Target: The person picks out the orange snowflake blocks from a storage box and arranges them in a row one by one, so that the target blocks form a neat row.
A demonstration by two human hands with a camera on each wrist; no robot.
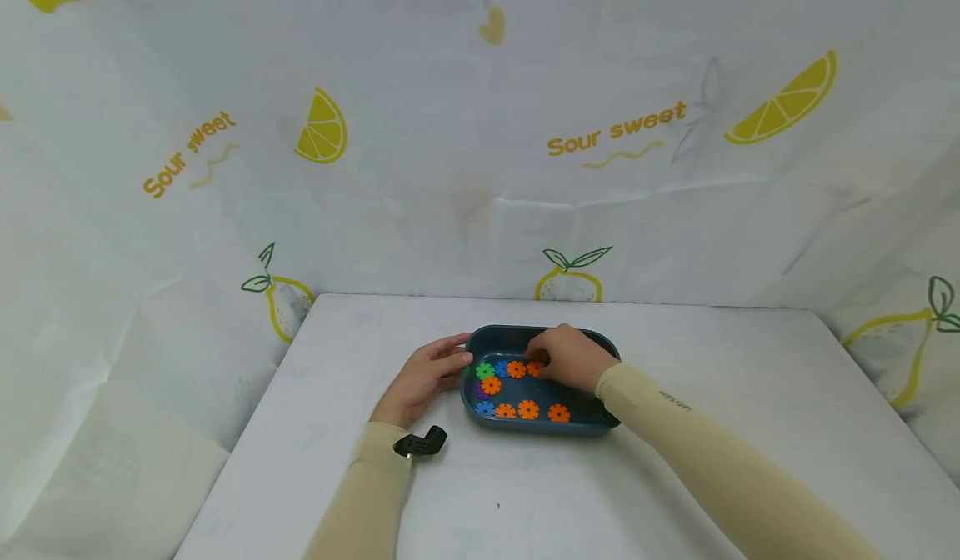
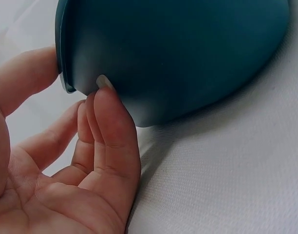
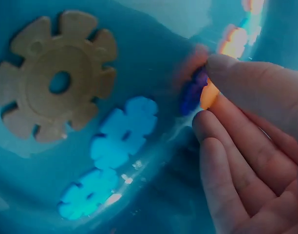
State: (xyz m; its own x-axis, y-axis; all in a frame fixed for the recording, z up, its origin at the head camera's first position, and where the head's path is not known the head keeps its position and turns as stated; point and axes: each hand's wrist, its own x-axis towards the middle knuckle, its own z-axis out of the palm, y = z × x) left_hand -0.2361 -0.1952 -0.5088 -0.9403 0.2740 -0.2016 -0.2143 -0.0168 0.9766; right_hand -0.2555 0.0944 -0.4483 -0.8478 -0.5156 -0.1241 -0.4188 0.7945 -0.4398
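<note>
A dark teal oval tray (image 1: 540, 427) stands on the table with several notched plastic discs inside. My left hand (image 1: 423, 381) holds its left end, thumb at the rim and fingers against the outer wall (image 2: 163, 63). Inside the tray, my right hand (image 1: 570, 358) pinches an orange notched disc (image 3: 210, 93) between thumb and fingers. Beside that disc is a purple one (image 3: 193, 95). Blue discs (image 3: 124, 132) and a large-looking brownish disc (image 3: 37, 92) lie nearby in the right wrist view. A green disc (image 1: 485, 371) and more orange discs (image 1: 528, 410) show in the head view.
The white table (image 1: 525, 502) extends around the tray. Behind it hangs a white cloth (image 1: 420, 210) printed with lemons and lettering. A black wrist device (image 1: 422, 442) sits on the left sleeve.
</note>
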